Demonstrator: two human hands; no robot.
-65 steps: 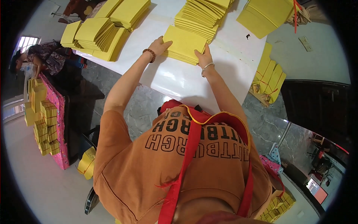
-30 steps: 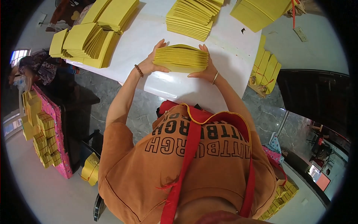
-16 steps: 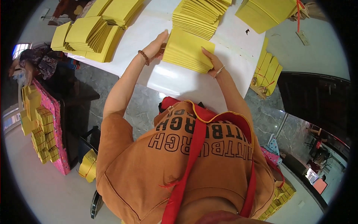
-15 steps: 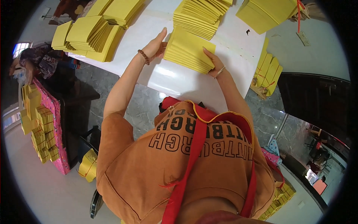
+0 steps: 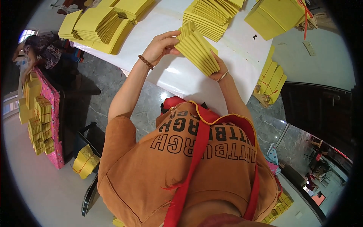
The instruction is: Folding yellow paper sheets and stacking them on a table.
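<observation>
A fanned bundle of yellow paper envelopes is held tilted above the white table, its edges stepped one over another. My right hand grips its near right end, with the thumb on top and the other fingers mostly hidden beneath. At the bundle's left edge is my left hand, fingers apart and slightly bent, tips at or close to the paper; I cannot tell whether they press on it. Just beyond lies a larger fanned pile of yellow envelopes.
More yellow stacks cover the white table's far left, and a large yellow block its far right. Tied bundles stand right of the table. At left, a person is beside a pink-covered surface with bundles.
The bundle has turned and tilted in my right hand, and its envelopes have spread at the far left end. My left hand has moved right and bent its fingers toward the bundle's edge.
</observation>
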